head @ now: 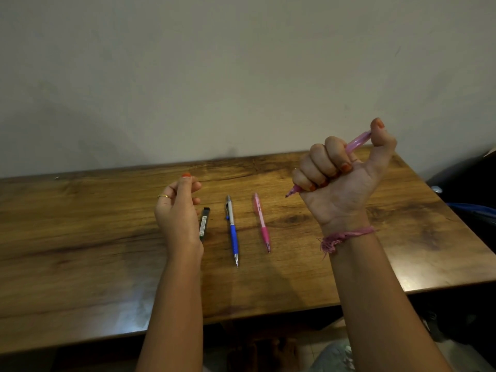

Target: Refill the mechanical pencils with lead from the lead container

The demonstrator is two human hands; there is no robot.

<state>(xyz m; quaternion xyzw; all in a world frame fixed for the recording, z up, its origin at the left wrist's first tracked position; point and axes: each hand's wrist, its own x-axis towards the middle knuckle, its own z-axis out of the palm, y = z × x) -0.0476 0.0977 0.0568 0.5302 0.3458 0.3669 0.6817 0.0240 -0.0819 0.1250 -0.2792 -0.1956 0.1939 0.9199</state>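
No words or numbers can be read here. The dark lead container (204,224) lying on the table has a pale label with small print on it, but the print is too tiny and blurry to make out. The pink pencil (261,222) on the table also has a short line of dark writing along its side, and that is too small to read as well.
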